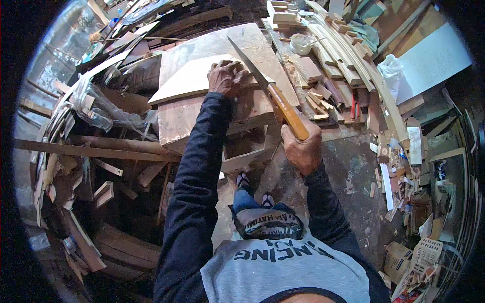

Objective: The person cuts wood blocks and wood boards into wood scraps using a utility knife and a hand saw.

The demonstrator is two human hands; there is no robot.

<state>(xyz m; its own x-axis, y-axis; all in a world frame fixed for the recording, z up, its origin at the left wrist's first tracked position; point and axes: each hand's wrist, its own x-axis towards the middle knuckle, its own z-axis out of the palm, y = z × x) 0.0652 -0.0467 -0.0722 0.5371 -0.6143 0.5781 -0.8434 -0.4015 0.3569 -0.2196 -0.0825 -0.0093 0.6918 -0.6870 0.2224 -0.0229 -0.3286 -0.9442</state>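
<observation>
My right hand is closed round the wooden handle of a handsaw. Its dark, tapered blade slants away to the upper left, passing over the right end of a pale board; the teeth are too small to make out. Fingers bent, my left hand presses on that board near its right part, left of the blade. The board lies across a larger wooden worktop, which is boxlike with an opening below its front edge. Whether the blade touches the board I cannot tell.
Right of the worktop are stacked wood strips, offcuts, a white tub and a red-handled tool. A wooden beam runs along the left side. Scrap wood piles up at both sides, with a cardboard box at lower right.
</observation>
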